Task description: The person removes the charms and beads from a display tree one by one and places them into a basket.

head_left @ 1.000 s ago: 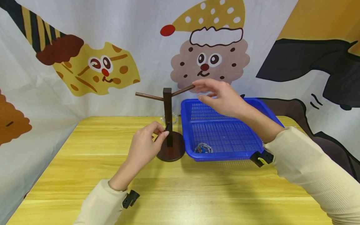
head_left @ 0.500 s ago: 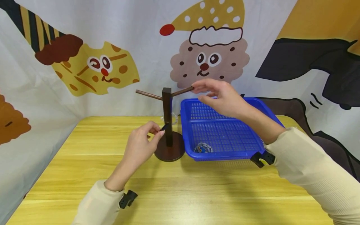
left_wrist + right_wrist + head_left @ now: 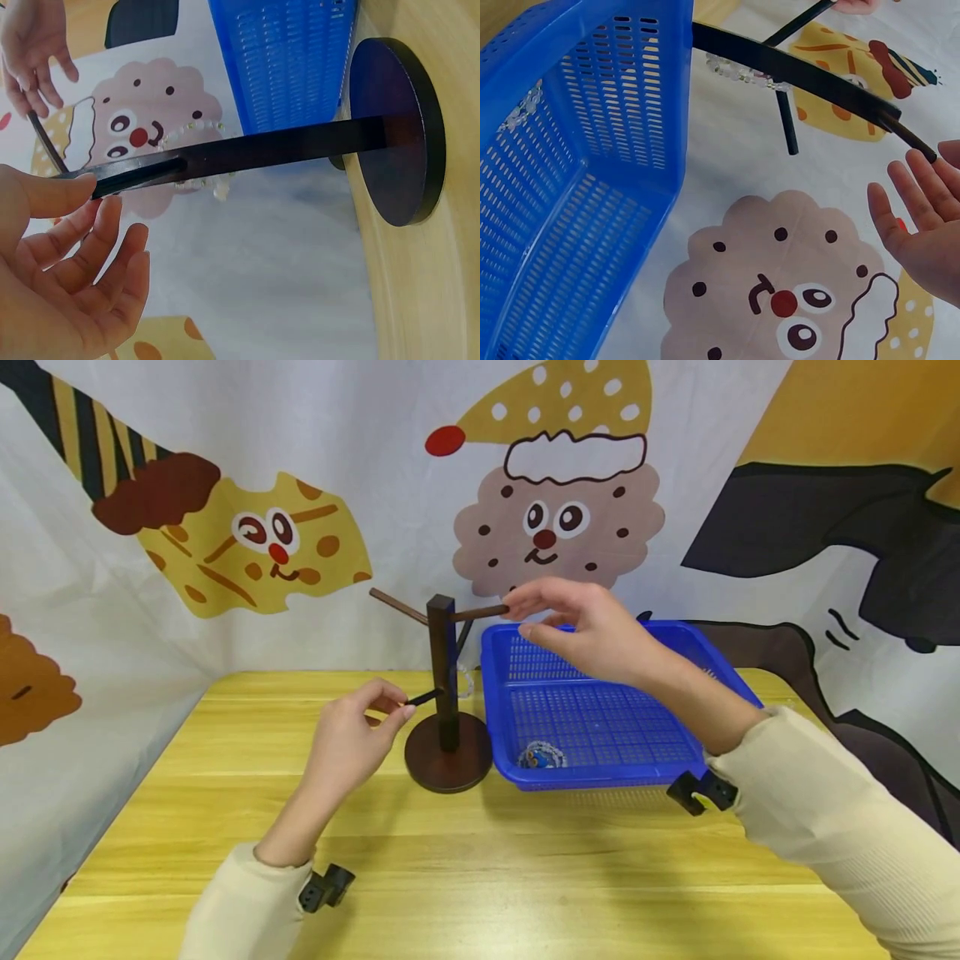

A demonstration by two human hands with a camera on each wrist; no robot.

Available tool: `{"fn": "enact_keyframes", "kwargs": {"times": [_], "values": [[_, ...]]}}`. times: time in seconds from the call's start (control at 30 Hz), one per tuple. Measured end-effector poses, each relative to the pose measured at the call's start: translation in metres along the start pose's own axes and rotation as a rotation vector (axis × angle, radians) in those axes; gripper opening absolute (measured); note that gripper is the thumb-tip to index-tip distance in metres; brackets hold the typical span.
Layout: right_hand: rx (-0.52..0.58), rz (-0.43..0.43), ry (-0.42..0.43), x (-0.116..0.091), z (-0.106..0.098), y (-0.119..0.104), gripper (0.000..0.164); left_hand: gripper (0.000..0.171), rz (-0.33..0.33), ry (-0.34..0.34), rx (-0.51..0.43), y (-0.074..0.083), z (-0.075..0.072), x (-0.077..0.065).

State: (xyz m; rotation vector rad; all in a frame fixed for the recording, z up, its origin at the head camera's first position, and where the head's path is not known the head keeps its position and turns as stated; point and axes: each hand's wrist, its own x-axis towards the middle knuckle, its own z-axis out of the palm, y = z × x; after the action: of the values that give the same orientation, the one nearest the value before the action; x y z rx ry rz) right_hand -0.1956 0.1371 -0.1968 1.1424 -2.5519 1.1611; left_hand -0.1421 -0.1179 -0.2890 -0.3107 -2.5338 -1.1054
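A dark brown wooden jewelry stand with a round base and several slanting pegs stands upright on the table. My left hand pinches the end of a low peg between thumb and forefinger. At the tip of an upper peg, my right hand has its fingertips touching, fingers spread loosely. A clear bead bracelet hangs on the stand's far side, partly hidden by the post. Another beaded bracelet, with a blue piece in it, lies in the blue plastic basket.
The basket stands right of the stand, close beside its base, under my right forearm. A white curtain with cartoon prints hangs behind the yellow wooden table. Each sleeve carries a small black camera mount.
The stand has turned clockwise as seen from above. My left hand has moved left with the low peg, the right upper peg has swung nearer, and a rear peg now shows.
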Motion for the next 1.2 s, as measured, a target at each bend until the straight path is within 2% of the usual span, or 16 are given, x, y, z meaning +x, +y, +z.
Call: {"fn": "enact_keyframes", "kwargs": {"times": [0.4,0.73,1.2], "values": [[0.022,-0.063,-0.021,-0.002,0.006,-0.009,0.027,0.008,-0.038,0.005,0.001,-0.006,-0.008,0.009],[0.037,-0.148,-0.054,-0.003,0.017,-0.019,0.028,0.011,-0.057,0.028,0.006,-0.012,-0.011,0.017],[0.058,-0.224,-0.066,0.000,0.031,-0.027,0.030,0.012,-0.046,0.058,0.016,-0.019,-0.008,0.026]]}}
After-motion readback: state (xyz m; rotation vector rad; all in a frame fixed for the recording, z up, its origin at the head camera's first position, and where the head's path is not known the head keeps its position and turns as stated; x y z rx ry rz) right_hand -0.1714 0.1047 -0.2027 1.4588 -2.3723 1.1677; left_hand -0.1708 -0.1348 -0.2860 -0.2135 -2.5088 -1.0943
